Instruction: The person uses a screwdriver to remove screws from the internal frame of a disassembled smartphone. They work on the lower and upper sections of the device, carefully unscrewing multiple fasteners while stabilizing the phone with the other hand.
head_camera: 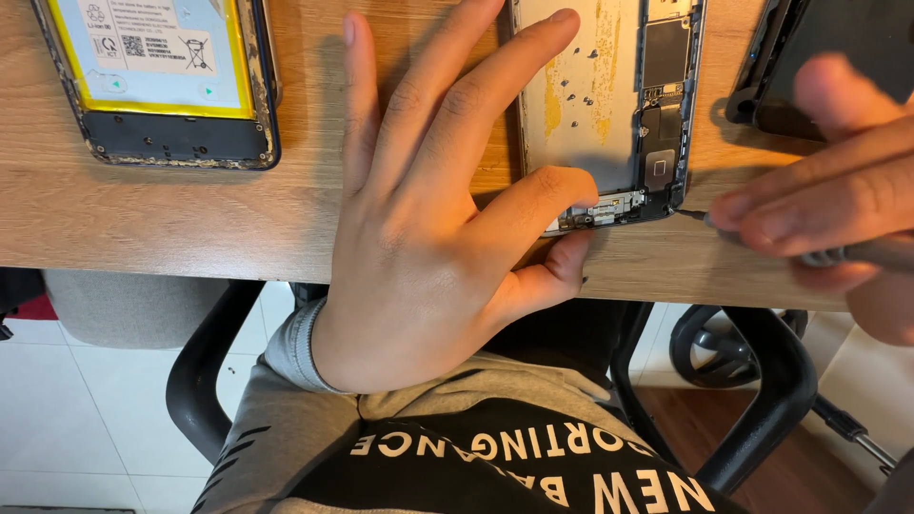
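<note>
An opened phone shell [609, 105] lies on the wooden desk [162, 219], its silver inner plate and circuit parts exposed. My left hand [428, 209] presses flat on its left side, with the thumb under the bottom corner and a fingertip on the lower edge. My right hand [828, 200], blurred at the right, pinches a thin screwdriver [709, 219] whose tip touches the shell's bottom right corner.
A second opened phone [162, 81] with a yellow-rimmed battery lies at the top left. A dark phone part [819, 57] sits at the top right. Below the desk edge are my lap, a black chair's armrests [205, 366] and a white tiled floor.
</note>
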